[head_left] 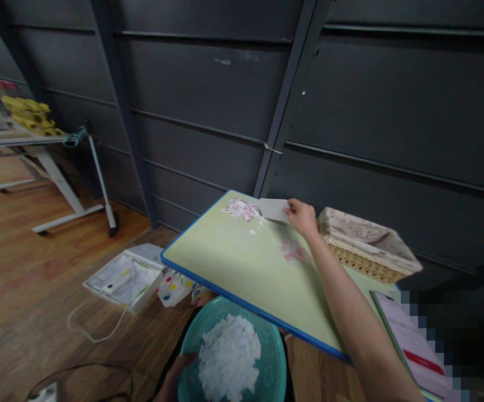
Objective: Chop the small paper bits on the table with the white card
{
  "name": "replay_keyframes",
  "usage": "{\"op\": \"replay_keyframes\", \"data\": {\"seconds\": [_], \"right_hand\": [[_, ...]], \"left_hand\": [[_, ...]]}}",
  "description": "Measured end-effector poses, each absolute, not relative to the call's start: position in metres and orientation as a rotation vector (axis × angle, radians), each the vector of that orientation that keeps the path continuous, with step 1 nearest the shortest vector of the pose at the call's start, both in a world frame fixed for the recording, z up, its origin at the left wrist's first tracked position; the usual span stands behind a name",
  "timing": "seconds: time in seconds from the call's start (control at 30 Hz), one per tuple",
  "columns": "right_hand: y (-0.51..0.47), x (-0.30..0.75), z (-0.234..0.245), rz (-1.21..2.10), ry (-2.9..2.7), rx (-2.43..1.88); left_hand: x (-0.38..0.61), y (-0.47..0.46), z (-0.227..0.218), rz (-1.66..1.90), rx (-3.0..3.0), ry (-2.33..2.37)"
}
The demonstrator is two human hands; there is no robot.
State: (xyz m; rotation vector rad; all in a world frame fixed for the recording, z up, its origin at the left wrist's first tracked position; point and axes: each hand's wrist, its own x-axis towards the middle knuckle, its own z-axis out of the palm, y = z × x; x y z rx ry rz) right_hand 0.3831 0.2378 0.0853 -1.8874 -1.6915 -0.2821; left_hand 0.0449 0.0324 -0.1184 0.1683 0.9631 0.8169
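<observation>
My right hand [303, 216] reaches across the pale green table [242, 268] and is closed on a white flat card [274, 209], its edge down on the tabletop next to a pile of white and pink paper scraps [241, 209]. A smaller pink patch of scraps [294, 251] lies beside my forearm. My left hand [174, 375] grips the rim of a teal basin [273, 357] under the table's near edge. The basin holds a heap of white paper scraps [228, 357].
A wicker basket with cloth lining [365, 245] stands at the table's back right. A booklet [413, 346] lies at the near right. On the wooden floor sit an open white box [122, 279] with a cable and a plastic bag [175, 287]. Dark metal wall behind.
</observation>
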Motion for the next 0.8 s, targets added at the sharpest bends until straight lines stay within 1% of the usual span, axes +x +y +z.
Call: {"op": "replay_keyframes", "data": {"seconds": [0.23, 0.33, 0.47, 0.63, 0.8], "right_hand": [[0.228, 0.387, 0.107, -0.088, -1.764, -1.789], [0.227, 0.385, 0.108, 0.077, -1.796, -1.72], [0.229, 0.384, 0.106, 0.317, -1.827, -1.602], [0.233, 0.385, 0.101, 0.368, -1.668, -1.546], [0.235, 0.373, 0.087, 0.664, -1.478, -1.495]], "left_hand": [[0.045, 0.026, -0.106, 0.845, 0.196, 0.953], [0.044, 0.025, -0.104, 0.85, 0.202, 0.954], [0.044, 0.026, -0.103, 0.85, 0.204, 0.958], [0.044, 0.025, -0.105, 0.838, 0.187, 0.96], [0.042, 0.026, -0.112, 0.815, 0.163, 0.956]]}}
